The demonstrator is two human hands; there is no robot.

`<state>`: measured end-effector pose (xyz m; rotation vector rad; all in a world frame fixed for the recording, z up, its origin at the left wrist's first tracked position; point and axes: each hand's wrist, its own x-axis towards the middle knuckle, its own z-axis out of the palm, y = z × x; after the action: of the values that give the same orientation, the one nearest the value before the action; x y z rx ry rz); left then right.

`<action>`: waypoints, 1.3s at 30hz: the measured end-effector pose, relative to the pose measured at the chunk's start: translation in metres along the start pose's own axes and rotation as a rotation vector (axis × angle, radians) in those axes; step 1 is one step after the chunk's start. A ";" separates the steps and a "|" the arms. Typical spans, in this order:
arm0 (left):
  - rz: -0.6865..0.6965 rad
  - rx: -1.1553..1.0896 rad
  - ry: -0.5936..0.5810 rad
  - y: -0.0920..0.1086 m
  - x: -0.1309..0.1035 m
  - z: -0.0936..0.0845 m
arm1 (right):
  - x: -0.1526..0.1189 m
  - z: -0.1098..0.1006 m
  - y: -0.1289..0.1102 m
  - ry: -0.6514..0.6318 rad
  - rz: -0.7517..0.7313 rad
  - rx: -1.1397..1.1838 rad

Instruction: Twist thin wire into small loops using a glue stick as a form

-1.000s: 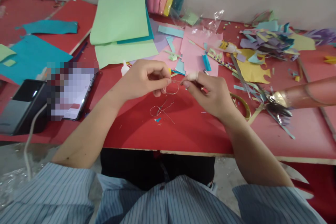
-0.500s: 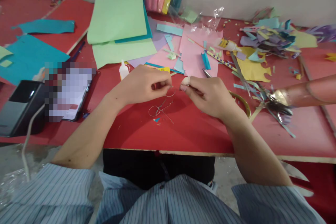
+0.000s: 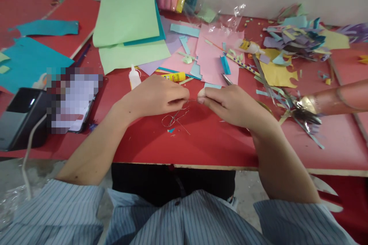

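Note:
My left hand (image 3: 162, 95) is closed in a pinch above the red table (image 3: 207, 141). Facing it, my right hand (image 3: 227, 103) pinches too, with a pale wrap around one finger. A thin wire (image 3: 193, 100) spans the small gap between both sets of fingertips. Just below, a loose tangle of fine wire (image 3: 171, 120) lies on the tabletop beside a tiny blue paper scrap (image 3: 171, 130). Behind my left hand are a white squeeze bottle (image 3: 134, 78) and a yellow glue stick (image 3: 176, 77), both partly covered.
Left of my arm stand a phone (image 3: 79, 101) and a dark device (image 3: 23, 118) with a white cable. Green paper (image 3: 128, 15), pink paper (image 3: 220, 46) and a heap of paper strips (image 3: 296, 40) lie farther back. A red cylindrical object (image 3: 342, 97) juts in at right.
The fingertips of both hands have lowered slightly, and the wire between them now looks straighter. More of the yellow glue stick shows behind my left hand.

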<state>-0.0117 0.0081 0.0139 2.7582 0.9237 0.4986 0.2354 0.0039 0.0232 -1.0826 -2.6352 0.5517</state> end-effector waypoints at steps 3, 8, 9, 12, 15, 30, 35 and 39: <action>0.008 -0.092 0.018 0.002 0.000 0.001 | -0.002 -0.005 0.003 -0.035 -0.053 0.115; -0.026 -0.289 0.086 0.009 0.002 0.002 | -0.004 -0.011 0.007 -0.069 -0.056 0.261; -0.035 -0.320 0.098 0.010 0.003 0.002 | -0.003 -0.012 0.007 -0.088 -0.037 0.287; -0.061 -0.395 0.123 0.013 0.003 0.001 | -0.002 -0.015 0.007 -0.151 0.007 0.380; -0.069 -0.425 0.138 0.014 0.003 0.000 | -0.002 -0.015 0.006 -0.172 0.027 0.470; -0.230 -0.779 0.222 0.014 0.005 -0.004 | 0.002 -0.010 0.010 0.154 0.130 0.608; -0.247 -0.985 0.272 0.013 0.002 -0.004 | 0.005 -0.001 -0.002 0.644 0.024 0.717; -0.225 -1.099 0.309 0.014 0.001 -0.003 | 0.004 0.001 -0.016 1.082 -0.071 0.687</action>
<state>-0.0047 -0.0018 0.0210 1.5966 0.6809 1.0197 0.2221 -0.0040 0.0296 -0.7287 -1.3802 0.5605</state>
